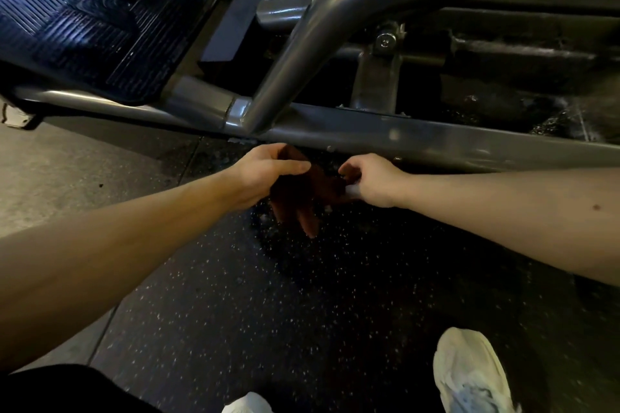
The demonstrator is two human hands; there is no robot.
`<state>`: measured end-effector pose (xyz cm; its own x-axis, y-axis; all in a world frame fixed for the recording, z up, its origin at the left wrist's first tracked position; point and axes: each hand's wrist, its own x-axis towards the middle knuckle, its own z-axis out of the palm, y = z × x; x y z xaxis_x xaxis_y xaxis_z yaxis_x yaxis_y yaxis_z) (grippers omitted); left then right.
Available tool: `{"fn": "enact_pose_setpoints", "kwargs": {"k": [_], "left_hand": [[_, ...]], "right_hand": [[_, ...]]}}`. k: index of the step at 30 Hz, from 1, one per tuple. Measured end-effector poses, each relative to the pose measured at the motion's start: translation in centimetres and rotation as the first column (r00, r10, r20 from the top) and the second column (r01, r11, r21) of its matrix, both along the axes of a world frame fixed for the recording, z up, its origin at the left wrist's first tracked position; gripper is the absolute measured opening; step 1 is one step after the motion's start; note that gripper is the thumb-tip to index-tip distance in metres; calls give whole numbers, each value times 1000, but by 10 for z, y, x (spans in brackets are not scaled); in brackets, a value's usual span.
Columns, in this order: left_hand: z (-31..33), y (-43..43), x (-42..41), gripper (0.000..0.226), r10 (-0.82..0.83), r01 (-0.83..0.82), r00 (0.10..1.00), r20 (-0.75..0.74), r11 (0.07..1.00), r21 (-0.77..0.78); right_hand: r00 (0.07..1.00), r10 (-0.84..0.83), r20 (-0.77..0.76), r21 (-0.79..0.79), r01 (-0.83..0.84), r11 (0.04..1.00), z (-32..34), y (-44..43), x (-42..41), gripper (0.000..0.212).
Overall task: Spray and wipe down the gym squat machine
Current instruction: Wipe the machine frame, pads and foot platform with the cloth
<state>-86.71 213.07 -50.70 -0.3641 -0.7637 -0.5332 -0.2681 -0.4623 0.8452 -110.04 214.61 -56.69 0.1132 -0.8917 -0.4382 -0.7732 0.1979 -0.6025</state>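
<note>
Both hands meet just below the machine's grey base rail (419, 137), above the speckled black floor (302, 295). The left hand (268, 171) has its fingers curled closed over the top of a dark reddish-brown cloth (302, 194). The right hand (372, 178) pinches the cloth's other side, fingers closed. The cloth hangs between them, apart from the rail. The ribbed footplate (84, 17) sits upper left.

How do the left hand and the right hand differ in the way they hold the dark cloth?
The left hand grips the cloth from above, thumb stretched across its top; the right hand pinches its other end with curled fingers. The left hand sits nearer the frame joint; the right sits under the straight bar. Both are closed on the cloth, off the frame.
</note>
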Motion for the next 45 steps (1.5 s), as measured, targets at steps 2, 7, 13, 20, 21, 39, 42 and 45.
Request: {"fn": "enact_pose_setpoints", "kwargs": {"k": [2,7,13,20,21,39,42,45], "left_hand": [[3,-1,-4,10,45,-44,996,-79,999,17],[8,1,-12,19,137,-124,972,-190,989,76],[10,8,-18,29,197,-157,952,-236,971,180],[11,5,-14,32,125,-71,948,-292,980,188],[9,3,-13,31,117,-74,954,-275,984,161],[2,-13,-8,63,-164,353,714,681,924,-148],[-5,-19,-6,41,-182,469,619,764,866,-174],[-6,-28,-5,16,-150,483,619,771,846,-224]], "right_hand": [[996,-84,-19,49,85,995,-7,4,3,33],[821,-435,369,544,188,818,-4,16,12,19],[543,-617,570,659,147,738,10,11,16,25],[429,-665,611,651,205,731,18,7,22,33],[434,-669,604,642,232,731,19,7,22,33],[978,198,-70,-88,-204,975,31,-10,15,21],[959,281,-36,-146,-283,948,25,-16,14,21],[953,137,271,-15,-138,990,27,-21,15,15]]}}
